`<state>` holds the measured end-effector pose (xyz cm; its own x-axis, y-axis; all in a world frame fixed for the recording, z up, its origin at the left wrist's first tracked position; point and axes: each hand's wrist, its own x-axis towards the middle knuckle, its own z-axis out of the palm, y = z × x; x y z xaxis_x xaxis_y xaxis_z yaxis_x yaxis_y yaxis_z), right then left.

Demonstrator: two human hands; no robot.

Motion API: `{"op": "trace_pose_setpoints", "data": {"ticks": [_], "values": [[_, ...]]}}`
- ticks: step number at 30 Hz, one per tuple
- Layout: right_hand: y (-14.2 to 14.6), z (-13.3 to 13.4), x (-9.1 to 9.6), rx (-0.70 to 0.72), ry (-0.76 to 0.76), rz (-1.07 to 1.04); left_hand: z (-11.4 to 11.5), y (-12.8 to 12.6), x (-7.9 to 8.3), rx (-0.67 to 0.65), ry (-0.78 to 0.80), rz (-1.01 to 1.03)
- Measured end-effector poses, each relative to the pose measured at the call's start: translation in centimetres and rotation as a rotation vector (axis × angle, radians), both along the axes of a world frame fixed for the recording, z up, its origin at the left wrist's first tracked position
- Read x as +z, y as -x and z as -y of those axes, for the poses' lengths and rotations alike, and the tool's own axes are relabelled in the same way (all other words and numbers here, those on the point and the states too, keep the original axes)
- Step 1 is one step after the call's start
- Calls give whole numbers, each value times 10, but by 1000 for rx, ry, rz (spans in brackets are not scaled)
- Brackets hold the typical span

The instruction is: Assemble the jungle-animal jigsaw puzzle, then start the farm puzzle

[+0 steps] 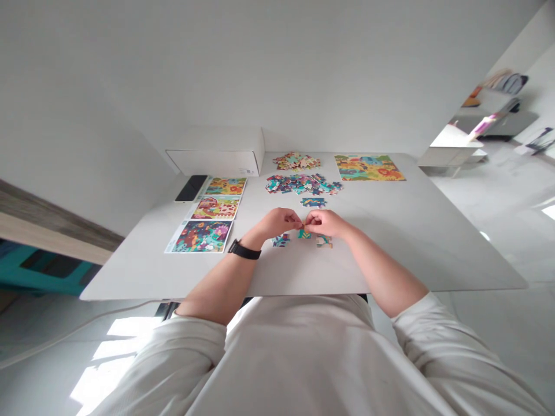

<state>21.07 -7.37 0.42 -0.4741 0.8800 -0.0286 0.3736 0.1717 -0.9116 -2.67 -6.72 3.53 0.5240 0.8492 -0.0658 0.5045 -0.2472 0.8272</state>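
Note:
My left hand (pixel 280 223) and my right hand (pixel 327 223) meet fingertip to fingertip above the white table (pixel 433 242), both pinched on a small jigsaw piece (pixel 304 233) between them. A black watch sits on my left wrist. Loose pieces lie just under the hands: one (pixel 281 240) to the left and one (pixel 324 241) to the right. A small joined cluster (pixel 313 202) lies a little farther out. Beyond it is a blue-toned pile of pieces (pixel 301 184), and behind that an orange-toned pile (pixel 297 161).
A finished colourful puzzle (pixel 368 167) lies at the far right of the table. Three picture cards (pixel 215 208) line the left side, next to a dark phone (pixel 191 188). A white box (pixel 219 153) stands at the far left edge. Shelves are at the right.

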Motion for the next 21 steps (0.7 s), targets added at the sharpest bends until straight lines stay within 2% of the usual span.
{"op": "trace_pose_setpoints", "data": {"ticks": [4,8,14,18,21], "values": [[1,3,-1,18,-37,114,-2,1,-4,-77,27,-88],[4,8,4,32,-113,236,-5,5,-5,-157,-34,-201],[12,15,11,-17,-150,366,-11,30,3,-143,-171,-391],[19,19,13,-47,-138,396,-14,47,9,-230,-125,-565],[22,21,12,-48,-138,390,-12,49,8,-280,-151,-620]]}}
